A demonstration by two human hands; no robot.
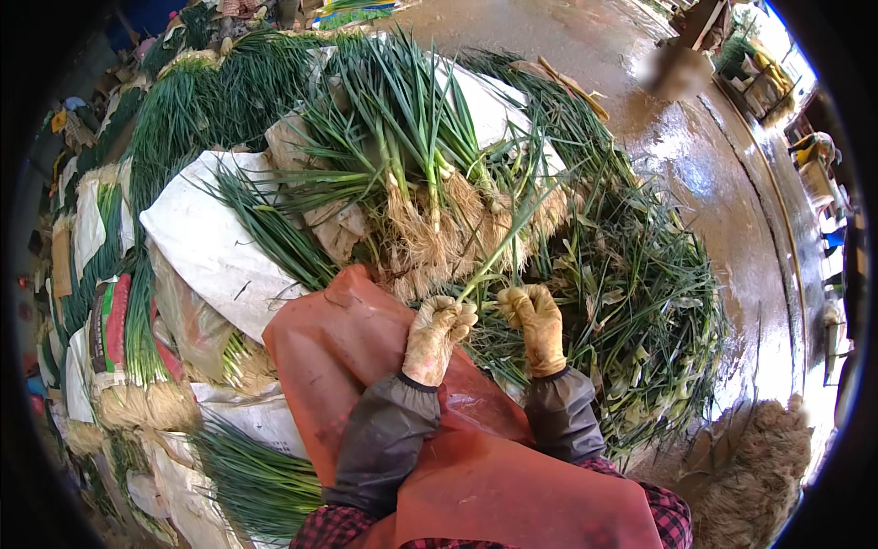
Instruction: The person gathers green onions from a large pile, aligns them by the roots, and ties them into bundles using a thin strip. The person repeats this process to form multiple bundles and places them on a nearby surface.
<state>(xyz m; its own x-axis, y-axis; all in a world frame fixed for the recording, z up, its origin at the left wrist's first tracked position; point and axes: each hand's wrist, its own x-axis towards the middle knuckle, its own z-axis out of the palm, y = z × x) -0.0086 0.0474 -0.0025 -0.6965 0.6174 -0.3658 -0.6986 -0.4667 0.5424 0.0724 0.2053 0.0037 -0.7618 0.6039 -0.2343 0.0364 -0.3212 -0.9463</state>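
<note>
My left hand [439, 333], in a soiled pale rubber glove, grips a single green onion [504, 247] near its lower end. Its green leaves slant up and to the right. Close by on the right, my right hand [538, 329] wears the same kind of glove, fingers curled in a pinch. A thin pale leaf strip [490, 305] appears to run to its fingertips; the grip itself is partly hidden. Just beyond both hands lies a heap of green onions [411, 137] with tangled tan roots [439, 240] towards me. An orange-red apron [343, 322] covers my lap.
Discarded leaves [631, 302] form a large pile on my right. White sacks [212, 219] and bundled green onions [260, 473] lie on the left. A wet floor [713, 185] extends beyond the pile. A brown fibrous heap [751, 473] sits at lower right. People are in the background.
</note>
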